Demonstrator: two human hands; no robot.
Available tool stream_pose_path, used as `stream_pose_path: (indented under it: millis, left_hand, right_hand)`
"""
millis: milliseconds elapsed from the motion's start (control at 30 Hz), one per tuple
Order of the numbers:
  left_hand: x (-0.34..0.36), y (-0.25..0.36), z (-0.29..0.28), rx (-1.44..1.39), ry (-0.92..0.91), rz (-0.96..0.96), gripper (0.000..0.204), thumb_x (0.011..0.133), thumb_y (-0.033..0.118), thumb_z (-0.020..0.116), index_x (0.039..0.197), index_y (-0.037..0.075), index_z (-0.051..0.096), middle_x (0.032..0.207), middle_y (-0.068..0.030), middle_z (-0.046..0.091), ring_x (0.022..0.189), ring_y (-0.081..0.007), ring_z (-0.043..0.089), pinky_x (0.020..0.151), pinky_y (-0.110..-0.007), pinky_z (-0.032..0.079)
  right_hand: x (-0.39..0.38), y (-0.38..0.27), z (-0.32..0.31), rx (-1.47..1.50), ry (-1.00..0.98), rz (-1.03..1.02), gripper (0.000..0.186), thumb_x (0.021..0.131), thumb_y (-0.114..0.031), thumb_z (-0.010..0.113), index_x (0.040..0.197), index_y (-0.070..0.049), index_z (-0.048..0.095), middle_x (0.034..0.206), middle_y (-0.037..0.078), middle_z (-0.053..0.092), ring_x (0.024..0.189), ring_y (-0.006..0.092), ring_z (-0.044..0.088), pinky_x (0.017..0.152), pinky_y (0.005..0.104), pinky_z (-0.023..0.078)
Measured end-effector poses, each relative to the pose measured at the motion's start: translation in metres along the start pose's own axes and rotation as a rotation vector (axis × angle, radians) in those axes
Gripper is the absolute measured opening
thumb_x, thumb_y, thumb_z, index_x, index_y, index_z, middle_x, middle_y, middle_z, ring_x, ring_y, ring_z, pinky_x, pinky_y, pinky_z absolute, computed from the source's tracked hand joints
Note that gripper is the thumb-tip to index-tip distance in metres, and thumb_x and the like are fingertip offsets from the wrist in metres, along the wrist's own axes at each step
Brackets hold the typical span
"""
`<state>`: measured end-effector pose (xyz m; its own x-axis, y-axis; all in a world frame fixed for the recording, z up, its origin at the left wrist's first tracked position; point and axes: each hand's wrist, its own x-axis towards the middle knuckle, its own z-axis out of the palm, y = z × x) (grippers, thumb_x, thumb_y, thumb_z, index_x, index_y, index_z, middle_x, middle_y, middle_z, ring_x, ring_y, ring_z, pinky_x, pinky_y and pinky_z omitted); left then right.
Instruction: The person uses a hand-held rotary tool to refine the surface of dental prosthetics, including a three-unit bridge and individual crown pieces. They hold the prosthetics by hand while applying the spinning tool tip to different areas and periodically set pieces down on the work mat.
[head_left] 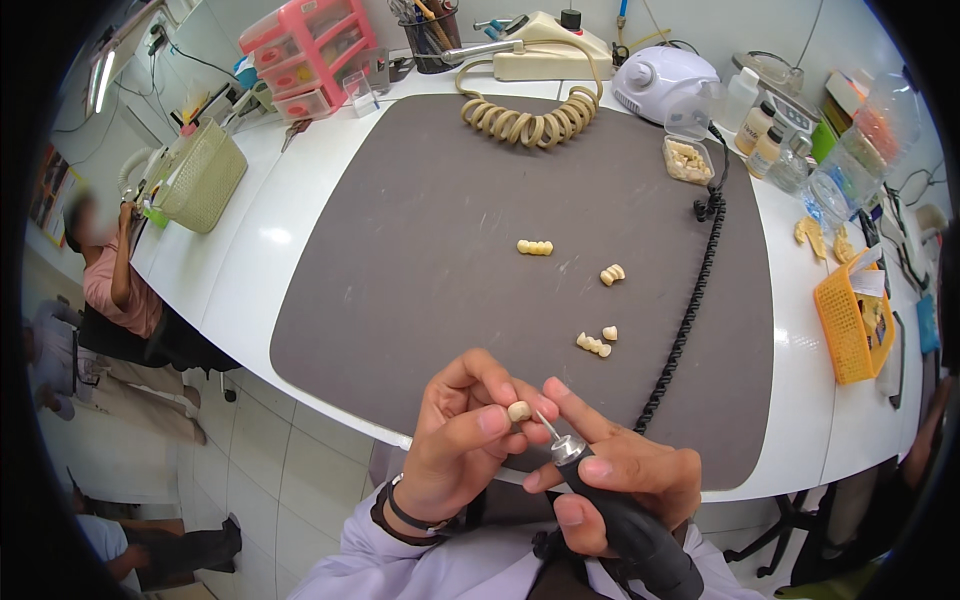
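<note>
Between the fingers of my left hand (pixel 465 410) is a small cream dental crown (pixel 519 411). My right hand (pixel 640 465) grips a black rotary handpiece (pixel 630 525) with a silver collar. Its thin metal bur (pixel 546 424) points up and left, close beside the crown; whether the tip touches it I cannot tell. Both hands are over the near edge of the grey mat (pixel 420 250). Beyond them on the mat lie a yellowish dental bridge (pixel 535 247), a shorter bridge (pixel 612 274), a longer one (pixel 593 345) and a single crown (pixel 610 333).
The handpiece's coiled black cord (pixel 690 315) runs along the mat's right to a white control unit (pixel 665 80). A clear box of tooth pieces (pixel 687 160), bottles (pixel 755 125) and an orange basket (pixel 850 330) stand right. A beige coiled hose (pixel 530 125) lies at the back. People sit at left.
</note>
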<state>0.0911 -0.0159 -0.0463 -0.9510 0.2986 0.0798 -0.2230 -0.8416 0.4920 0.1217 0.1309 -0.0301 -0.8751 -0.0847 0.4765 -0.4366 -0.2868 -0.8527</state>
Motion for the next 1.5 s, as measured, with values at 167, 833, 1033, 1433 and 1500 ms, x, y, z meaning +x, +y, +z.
stream_pose_path:
  millis: [167,833,1033,1433,1500]
  left_hand:
    - [0.001,0.0,0.003,0.123,0.017,0.021,0.013,0.083,0.004,0.057,0.095,0.0,0.053,0.098,-0.0201,0.063,0.086,-0.0194,0.065,0.073,-0.024,0.055]
    - [-0.002,-0.001,0.015,0.368,0.042,0.065,0.012,0.084,-0.002,0.057,0.095,-0.006,0.056,0.099,-0.0255,0.062,0.093,-0.0277,0.063,0.083,-0.036,0.053]
    - [-0.001,-0.001,0.023,0.436,0.174,0.045,0.015,0.081,0.009,0.062,0.089,-0.001,0.054,0.09,-0.0216,0.064,0.082,-0.0226,0.066,0.074,-0.03,0.056]
    - [-0.002,0.001,0.011,0.312,0.106,0.016,0.024,0.089,0.008,0.054,0.11,-0.005,0.054,0.104,-0.0202,0.062,0.094,-0.0222,0.064,0.077,-0.024,0.054]
    - [-0.004,0.002,0.016,0.348,0.14,0.011,0.025,0.089,0.009,0.055,0.11,-0.005,0.054,0.104,-0.0201,0.061,0.094,-0.0224,0.064,0.078,-0.024,0.054]
  right_hand:
    - [0.007,-0.009,-0.009,-0.276,-0.115,-0.162,0.042,0.07,0.003,0.07,0.106,-0.009,0.052,0.078,0.008,0.067,0.106,0.0401,0.056,0.103,0.0552,0.025]
    - [0.001,-0.009,-0.006,-0.504,-0.1,-0.178,0.037,0.074,-0.006,0.072,0.106,-0.012,0.053,0.088,0.007,0.068,0.102,0.0272,0.061,0.103,0.0629,0.012]
    - [0.001,-0.009,-0.011,-0.347,-0.122,-0.146,0.037,0.073,-0.005,0.07,0.105,-0.016,0.055,0.084,0.002,0.069,0.104,0.0299,0.06,0.104,0.0628,0.009]
    - [0.002,-0.001,-0.014,-0.313,-0.077,-0.172,0.046,0.071,-0.004,0.072,0.111,-0.017,0.053,0.083,0.0,0.068,0.109,0.0374,0.055,0.103,0.0636,0.004]
    - [0.002,-0.001,-0.014,-0.305,-0.079,-0.158,0.047,0.071,-0.004,0.072,0.111,-0.018,0.053,0.083,0.0,0.068,0.109,0.0374,0.055,0.103,0.0636,0.004]
